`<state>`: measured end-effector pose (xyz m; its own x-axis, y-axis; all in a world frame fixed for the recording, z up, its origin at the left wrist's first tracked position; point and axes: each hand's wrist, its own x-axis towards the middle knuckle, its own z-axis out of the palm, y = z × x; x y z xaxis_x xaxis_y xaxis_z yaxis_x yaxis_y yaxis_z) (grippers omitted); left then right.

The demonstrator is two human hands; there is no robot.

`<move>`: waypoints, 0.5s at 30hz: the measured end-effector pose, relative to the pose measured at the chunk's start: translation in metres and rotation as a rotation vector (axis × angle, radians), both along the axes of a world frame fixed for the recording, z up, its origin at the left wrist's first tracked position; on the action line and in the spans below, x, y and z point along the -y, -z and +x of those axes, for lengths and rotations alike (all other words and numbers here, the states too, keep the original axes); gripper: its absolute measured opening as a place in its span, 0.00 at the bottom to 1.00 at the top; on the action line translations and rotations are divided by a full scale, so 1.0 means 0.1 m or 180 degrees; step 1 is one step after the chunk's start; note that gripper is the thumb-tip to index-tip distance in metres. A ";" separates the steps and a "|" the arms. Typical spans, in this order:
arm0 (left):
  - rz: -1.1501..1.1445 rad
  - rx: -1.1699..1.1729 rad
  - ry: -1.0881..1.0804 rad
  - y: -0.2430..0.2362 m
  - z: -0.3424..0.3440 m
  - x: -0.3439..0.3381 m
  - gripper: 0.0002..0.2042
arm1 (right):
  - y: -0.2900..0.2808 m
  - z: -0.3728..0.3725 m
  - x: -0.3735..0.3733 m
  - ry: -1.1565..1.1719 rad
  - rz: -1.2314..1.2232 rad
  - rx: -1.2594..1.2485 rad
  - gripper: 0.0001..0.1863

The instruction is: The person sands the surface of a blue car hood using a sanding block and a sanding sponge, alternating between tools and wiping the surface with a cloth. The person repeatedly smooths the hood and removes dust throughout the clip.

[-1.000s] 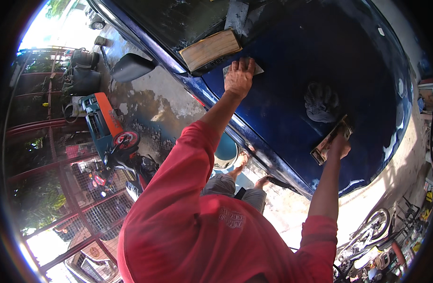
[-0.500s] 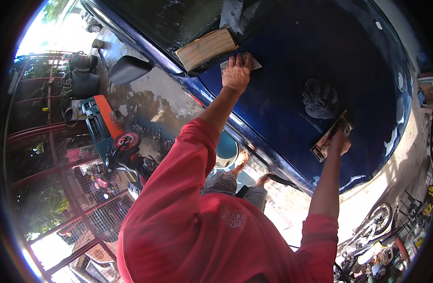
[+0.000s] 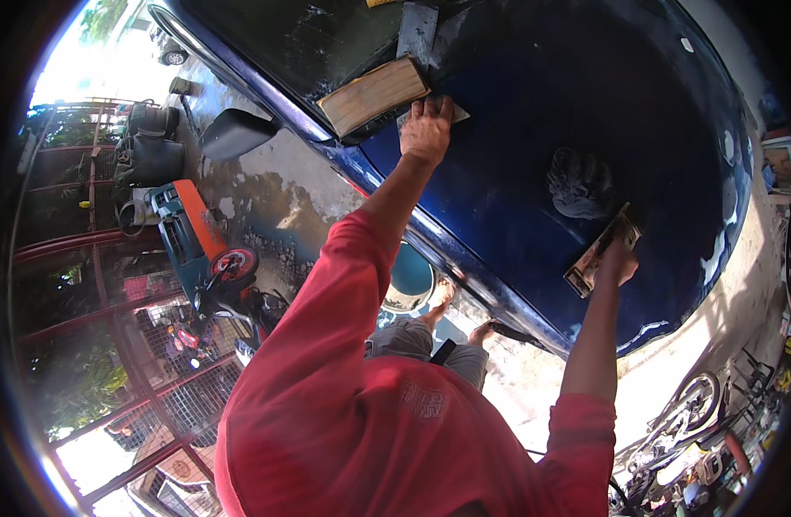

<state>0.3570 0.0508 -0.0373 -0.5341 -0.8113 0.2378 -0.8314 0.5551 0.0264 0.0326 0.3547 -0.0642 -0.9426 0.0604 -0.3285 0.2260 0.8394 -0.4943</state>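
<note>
A dark blue car hood spreads out in front of me. My left hand lies on it with the fingers laid over a small greyish sheet, which looks like sandpaper. A wooden block rests right beside that hand, at the base of the windshield. Farther right, my right hand is closed around a long, narrow sanding block set against the hood. Just beyond it lies a crumpled grey cloth or glove.
A grey flat strip lies by the windshield. The side mirror juts out at left. A bucket stands below the car's edge, near my feet. A motorcycle is at left, and a bicycle among clutter at lower right.
My left hand and its sheet have slid slightly toward the wooden block. My right hand with the sanding block has hardly moved. The whole view has shifted a little.
</note>
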 end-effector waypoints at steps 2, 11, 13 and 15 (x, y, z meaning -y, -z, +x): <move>-0.0044 0.0049 -0.0007 0.00 -0.01 -0.04 0.25 | -0.03 0.01 0.00 0.0193 -0.0181 0.0289 0.38; 0.0742 -0.0165 -0.0611 -0.39 0.01 0.47 0.20 | -0.12 0.07 0.03 0.0128 -0.0153 0.0170 0.37; 0.0982 -0.0568 -0.1053 -0.39 0.24 0.64 0.19 | -0.10 0.05 0.03 0.0145 -0.0101 0.0233 0.37; 0.0874 -0.1300 -0.1074 -0.30 0.56 0.73 0.20 | -0.09 0.04 0.03 0.0161 -0.0041 0.0183 0.37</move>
<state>0.4133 -0.0219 -0.0069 -0.1456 -0.9812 0.1270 -0.8530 0.1895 0.4862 0.0365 0.3519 -0.0556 -0.9180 0.1030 -0.3829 0.2963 0.8198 -0.4900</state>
